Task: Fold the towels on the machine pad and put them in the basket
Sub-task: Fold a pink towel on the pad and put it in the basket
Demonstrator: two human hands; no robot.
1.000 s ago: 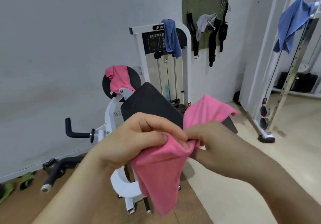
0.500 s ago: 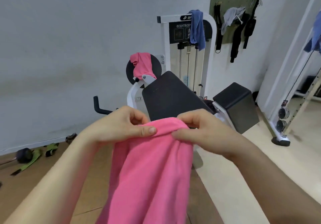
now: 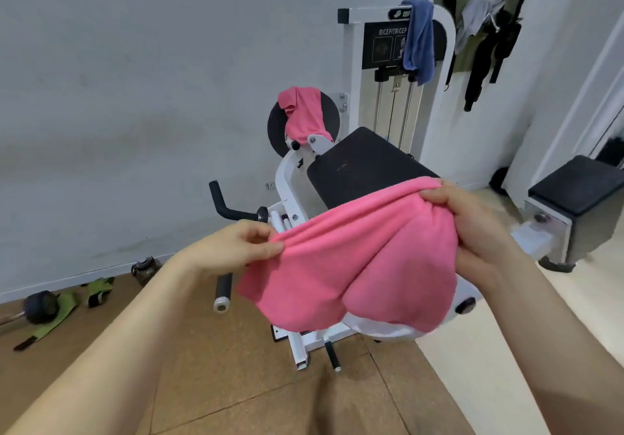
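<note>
A pink towel (image 3: 358,265) hangs spread between both my hands in front of the black machine pad (image 3: 364,164). My left hand (image 3: 236,245) pinches its left top corner. My right hand (image 3: 472,221) grips the right top edge, with the cloth bunched under the fingers. A second pink towel (image 3: 304,113) is draped over the round black disc of the machine behind the pad. A blue towel (image 3: 418,39) hangs over the top of the weight stack frame. No basket shows in this view.
A black box-shaped seat (image 3: 580,194) stands at the right. Machine handles (image 3: 233,211) stick out left of the pad. A dumbbell (image 3: 40,306), green straps (image 3: 98,289) and a bottle (image 3: 145,267) lie by the wall at the left. Straps hang on a green wall board (image 3: 486,39).
My hands have moved apart and stretched the pink towel out wide. The view has shifted left and down, so the machine now sits further right.
</note>
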